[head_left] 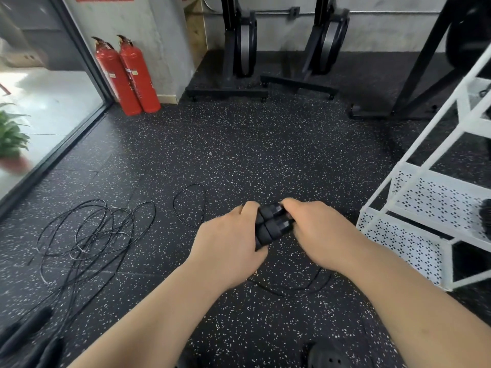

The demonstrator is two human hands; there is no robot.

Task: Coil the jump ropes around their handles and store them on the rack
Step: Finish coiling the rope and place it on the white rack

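Black handles (273, 225) between curled hands (228, 243) (318, 232)

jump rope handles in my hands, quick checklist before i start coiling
1. Handles paired side by side: ok.
2. Left hand and right hand both gripping them: ok.
3. Cord wound on: not ok, it trails loose on the floor.
4. Cord free of the tangled ropes: cannot tell.
5. White rack shelf has bare space: ok.
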